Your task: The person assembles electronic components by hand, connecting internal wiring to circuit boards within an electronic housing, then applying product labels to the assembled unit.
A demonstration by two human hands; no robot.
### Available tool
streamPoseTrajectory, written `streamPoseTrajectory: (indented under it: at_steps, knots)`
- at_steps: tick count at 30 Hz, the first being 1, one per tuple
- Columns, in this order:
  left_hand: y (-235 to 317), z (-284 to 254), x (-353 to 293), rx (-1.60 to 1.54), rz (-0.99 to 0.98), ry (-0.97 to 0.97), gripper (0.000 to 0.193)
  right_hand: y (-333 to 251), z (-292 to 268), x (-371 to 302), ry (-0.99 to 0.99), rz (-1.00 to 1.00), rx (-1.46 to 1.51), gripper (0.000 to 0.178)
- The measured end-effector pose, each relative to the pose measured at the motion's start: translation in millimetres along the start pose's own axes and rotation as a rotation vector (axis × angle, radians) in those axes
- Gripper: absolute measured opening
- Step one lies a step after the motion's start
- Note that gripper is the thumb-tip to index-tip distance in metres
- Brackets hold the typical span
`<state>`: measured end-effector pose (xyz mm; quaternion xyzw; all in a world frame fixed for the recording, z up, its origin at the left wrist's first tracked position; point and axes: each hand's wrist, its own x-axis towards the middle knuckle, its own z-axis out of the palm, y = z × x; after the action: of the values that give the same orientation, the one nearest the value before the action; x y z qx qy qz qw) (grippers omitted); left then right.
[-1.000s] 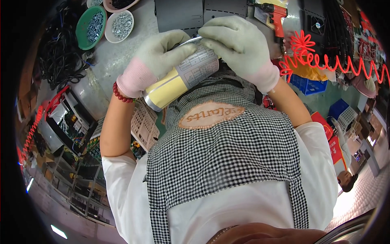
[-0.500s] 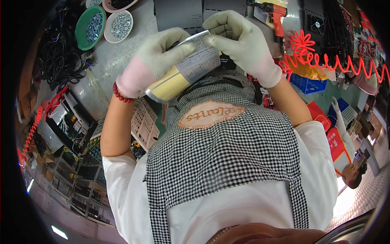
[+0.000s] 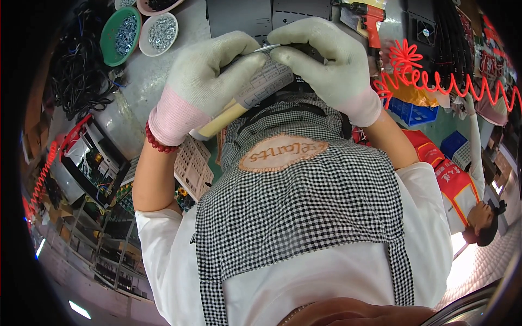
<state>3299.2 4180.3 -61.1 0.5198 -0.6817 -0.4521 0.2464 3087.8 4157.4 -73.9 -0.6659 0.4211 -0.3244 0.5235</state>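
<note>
Between my hands is a curved sheet of silver-grey labels (image 3: 276, 80) with printed tables and a pale yellow part toward its lower left end. My left hand (image 3: 212, 79), in a white glove with a pink cuff, pinches its top edge between thumb and fingers. At the same edge, close beside it, the fingertips of my gloved right hand (image 3: 334, 68) are pressed together on the sheet. The top edge bends over at the fingertips, and the gloves hide part of it. Just beyond stands a dark grey metal case (image 3: 238, 20) on the bench.
Green (image 3: 120, 35) and white bowls (image 3: 159, 33) of small metal parts sit at the far left, near bundled black cables (image 3: 81, 70). A red power driver (image 3: 372, 24) and coiled red hose (image 3: 435, 81) lie right. A co-worker in a red vest (image 3: 454, 187) is beyond my right arm.
Both hands have closed in on the sheet's top edge, which now bends over between the fingertips. The sheet has tilted, showing less of its face. The co-worker at right has shifted.
</note>
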Motion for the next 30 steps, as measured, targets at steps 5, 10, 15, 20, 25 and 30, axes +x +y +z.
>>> streamPoseTrajectory:
  at_steps: [5,10,15,20,25,30]
  knots:
    - [0.6,0.9,0.0,-0.185,-0.083,-0.053,0.018,-0.6,-5.9,5.4,0.002,-0.436,-0.421,0.022]
    - [-0.6,2.3,1.3,-0.336,-0.147,-0.073,0.019,-5.7,-7.0,9.5,0.013,-0.569,-0.578,0.025]
    - [-2.2,2.7,3.4,-0.430,-0.230,-0.128,0.023,2.3,-6.8,10.2,0.046,-0.695,-0.768,0.013]
    - [-12.6,3.2,2.4,-0.535,-0.321,-0.210,0.028,9.7,1.1,11.1,0.020,-0.541,-0.514,0.012]
    - [-23.1,-1.8,-9.3,-0.683,-0.368,-0.308,0.038,21.3,-5.2,13.5,0.084,-0.539,-0.580,0.015]
    - [-67.1,-9.8,-21.6,-0.653,-0.511,-0.315,0.039,18.4,-5.3,7.6,0.037,-0.582,-0.622,0.017]
